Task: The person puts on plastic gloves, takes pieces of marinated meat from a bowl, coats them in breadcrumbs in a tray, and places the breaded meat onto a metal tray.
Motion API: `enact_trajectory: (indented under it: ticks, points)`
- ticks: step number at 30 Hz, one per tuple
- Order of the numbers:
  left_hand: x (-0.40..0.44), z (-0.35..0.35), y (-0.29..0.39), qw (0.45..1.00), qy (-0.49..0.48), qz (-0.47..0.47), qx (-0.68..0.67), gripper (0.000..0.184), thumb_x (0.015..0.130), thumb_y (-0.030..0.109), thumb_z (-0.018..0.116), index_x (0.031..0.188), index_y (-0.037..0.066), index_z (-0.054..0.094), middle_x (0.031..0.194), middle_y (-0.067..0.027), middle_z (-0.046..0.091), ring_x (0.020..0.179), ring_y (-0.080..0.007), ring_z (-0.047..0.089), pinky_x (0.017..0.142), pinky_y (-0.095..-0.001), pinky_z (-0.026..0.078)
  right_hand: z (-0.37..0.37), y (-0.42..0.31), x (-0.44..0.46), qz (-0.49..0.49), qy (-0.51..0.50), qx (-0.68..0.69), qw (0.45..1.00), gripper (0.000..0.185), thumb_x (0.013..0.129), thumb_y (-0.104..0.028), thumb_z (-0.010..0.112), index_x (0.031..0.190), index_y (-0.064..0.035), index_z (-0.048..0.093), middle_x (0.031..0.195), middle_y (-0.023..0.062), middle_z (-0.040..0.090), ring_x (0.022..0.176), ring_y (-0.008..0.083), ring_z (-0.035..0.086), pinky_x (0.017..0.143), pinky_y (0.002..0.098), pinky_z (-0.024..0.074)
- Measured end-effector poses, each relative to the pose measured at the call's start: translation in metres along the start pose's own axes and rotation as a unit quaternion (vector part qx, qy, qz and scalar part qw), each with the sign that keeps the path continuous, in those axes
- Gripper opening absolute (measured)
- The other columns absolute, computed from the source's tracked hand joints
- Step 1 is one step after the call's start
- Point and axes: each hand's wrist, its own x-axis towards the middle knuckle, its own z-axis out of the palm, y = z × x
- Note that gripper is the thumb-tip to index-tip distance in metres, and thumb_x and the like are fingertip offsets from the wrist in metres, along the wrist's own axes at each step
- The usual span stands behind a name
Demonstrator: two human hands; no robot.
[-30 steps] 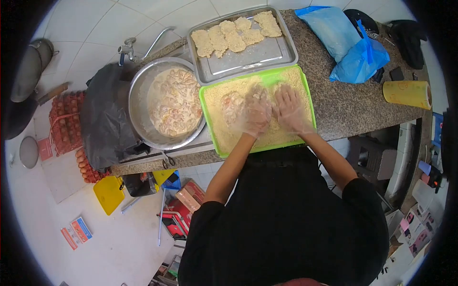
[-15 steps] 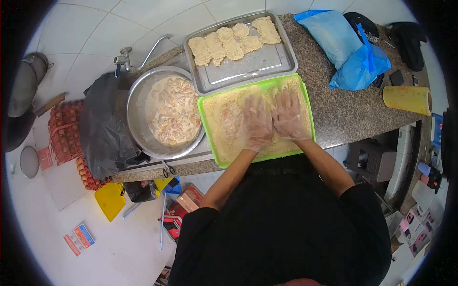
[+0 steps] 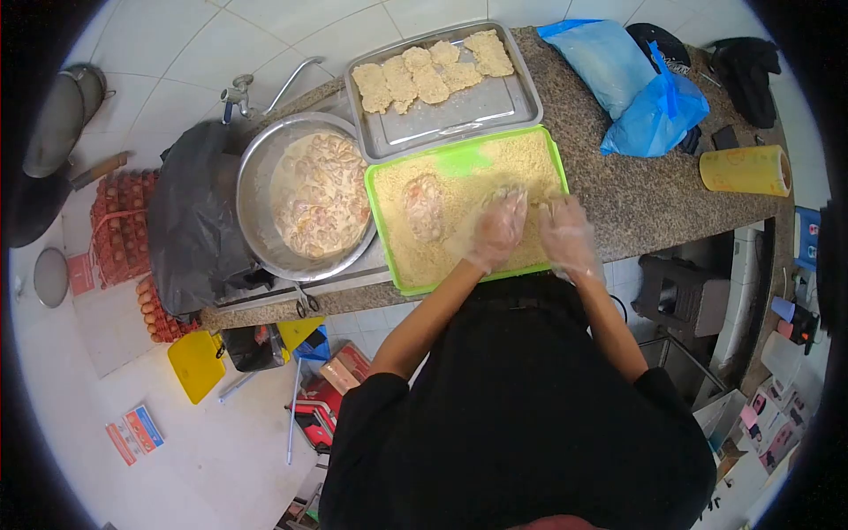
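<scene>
Both my hands wear clear plastic gloves over a green tray point(image 3: 374, 205) of pale breadcrumbs point(image 3: 402, 252). My left hand point(image 3: 500, 228) is low over the crumbs right of the tray's middle, its fingers bent and smeared by motion. Whether anything lies under them is hidden. At the tray's right edge is my right hand point(image 3: 568, 237), fingers bent forward and slightly apart, with nothing visibly held. A raw, partly crumbed piece of meat point(image 3: 424, 208) lies left of my left hand, apart from it.
Behind the tray, a metal pan point(image 3: 459, 115) holds several breaded pieces point(image 3: 430, 84). A steel bowl point(image 3: 252, 190) of battered meat point(image 3: 320, 199) stands left. Blue bags point(image 3: 658, 115) and a yellow roll point(image 3: 745, 170) are at right. Scissors point(image 3: 306, 302) hang over the counter's front edge.
Both hands have come back toward my body from pressing flat on the crumbs; the right has also shifted right. Their fingers are now bent, and the meat piece at left shows more fully.
</scene>
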Motion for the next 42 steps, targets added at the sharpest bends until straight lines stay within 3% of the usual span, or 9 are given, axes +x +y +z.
enact_trajectory:
  ticks: [4, 7, 10, 13, 16, 22, 28, 34, 42]
  points:
    - [-0.030, -0.018, -0.006, 0.982, 0.092, 0.045, 0.159, 0.044, 0.104, 0.019, 0.054, 0.143, -0.002, 0.058, 0.135, -0.0262, 0.064, 0.128, -0.0436, 0.058, 0.115, -0.0512, 0.041, 0.009, -0.003, -0.009, 0.005, -0.066, -0.033, 0.997, 0.051, 0.106, -0.038, 0.052, 0.141, -0.0012, 0.057, 0.136, 0.0278, 0.061, 0.123, 0.0468, 0.061, 0.110, 0.0486, 0.0466]
    - [-0.039, -0.027, -0.015, 0.985, 0.099, -0.020, 0.142, 0.044, 0.103, 0.018, 0.056, 0.142, -0.003, 0.059, 0.141, -0.0273, 0.062, 0.138, -0.0433, 0.052, 0.122, -0.0513, 0.034, -0.025, -0.041, 0.018, 0.241, -0.176, 0.173, 0.939, 0.054, 0.107, -0.039, 0.052, 0.143, 0.0018, 0.056, 0.142, 0.0303, 0.058, 0.128, 0.0474, 0.059, 0.112, 0.0445, 0.0463]
    - [-0.035, -0.043, -0.001, 0.982, 0.143, 0.001, 0.120, 0.044, 0.102, 0.015, 0.056, 0.142, -0.004, 0.059, 0.141, -0.0269, 0.062, 0.138, -0.0433, 0.052, 0.121, -0.0502, 0.037, 0.004, -0.011, 0.016, 0.249, -0.132, 0.390, 0.877, 0.056, 0.107, -0.039, 0.051, 0.146, 0.0009, 0.054, 0.142, 0.0291, 0.061, 0.131, 0.0471, 0.059, 0.114, 0.0434, 0.0449]
    - [-0.037, -0.054, 0.009, 0.981, 0.188, -0.006, 0.048, 0.043, 0.102, 0.012, 0.056, 0.142, -0.005, 0.059, 0.142, -0.0265, 0.061, 0.139, -0.0434, 0.052, 0.119, -0.0486, 0.040, -0.052, -0.046, 0.012, 0.252, -0.156, 0.172, 0.940, 0.059, 0.107, -0.041, 0.051, 0.148, 0.0025, 0.053, 0.146, 0.0299, 0.057, 0.138, 0.0442, 0.055, 0.115, 0.0458, 0.0439]
    - [-0.047, -0.046, -0.008, 0.972, 0.231, -0.034, 0.041, 0.043, 0.102, 0.011, 0.055, 0.142, -0.005, 0.059, 0.143, -0.0257, 0.061, 0.139, -0.0426, 0.053, 0.118, -0.0475, 0.041, 0.015, 0.002, -0.001, -0.137, -0.052, -0.089, 0.985, 0.062, 0.107, -0.039, 0.050, 0.151, 0.0042, 0.049, 0.153, 0.0326, 0.050, 0.146, 0.0429, 0.047, 0.122, 0.0492, 0.0359]
    - [-0.039, -0.049, -0.012, 0.961, 0.276, 0.002, -0.024, 0.045, 0.104, 0.013, 0.053, 0.145, -0.006, 0.057, 0.148, -0.0243, 0.058, 0.142, -0.0397, 0.051, 0.121, -0.0473, 0.036, 0.109, -0.033, 0.019, -0.266, 0.060, -0.012, 0.962, 0.064, 0.105, -0.035, 0.052, 0.154, 0.0037, 0.044, 0.163, 0.0301, 0.038, 0.158, 0.0477, 0.022, 0.130, 0.0602, 0.0129]
    - [-0.019, -0.060, -0.013, 0.966, 0.255, 0.038, -0.032, 0.046, 0.104, 0.016, 0.053, 0.145, -0.006, 0.057, 0.150, -0.0253, 0.057, 0.143, -0.0399, 0.050, 0.122, -0.0479, 0.036, 0.135, -0.037, 0.013, -0.464, -0.078, 0.037, 0.882, 0.072, 0.095, -0.034, 0.058, 0.153, 0.0064, 0.044, 0.159, 0.0295, 0.041, 0.153, 0.0459, 0.033, 0.126, 0.0637, 0.0207]
    - [-0.023, -0.029, -0.044, 0.979, 0.081, 0.029, 0.184, 0.047, 0.103, 0.023, 0.056, 0.143, -0.002, 0.060, 0.149, -0.0273, 0.056, 0.144, -0.0443, 0.047, 0.122, -0.0547, 0.034, 0.086, -0.008, 0.050, -0.305, 0.012, -0.158, 0.939, 0.063, 0.097, -0.034, 0.056, 0.148, 0.0036, 0.053, 0.155, 0.0264, 0.050, 0.150, 0.0439, 0.039, 0.126, 0.0605, 0.0233]
    - [0.039, -0.029, -0.041, 0.955, 0.119, -0.033, 0.269, 0.047, 0.103, 0.027, 0.053, 0.139, -0.002, 0.061, 0.150, -0.0286, 0.053, 0.142, -0.0504, 0.043, 0.120, -0.0581, 0.034, 0.112, 0.014, 0.108, -0.251, 0.084, -0.074, 0.961, 0.036, 0.093, -0.021, 0.064, 0.120, 0.0023, 0.070, 0.127, 0.0251, 0.066, 0.123, 0.0453, 0.059, 0.111, 0.0558, 0.0452]
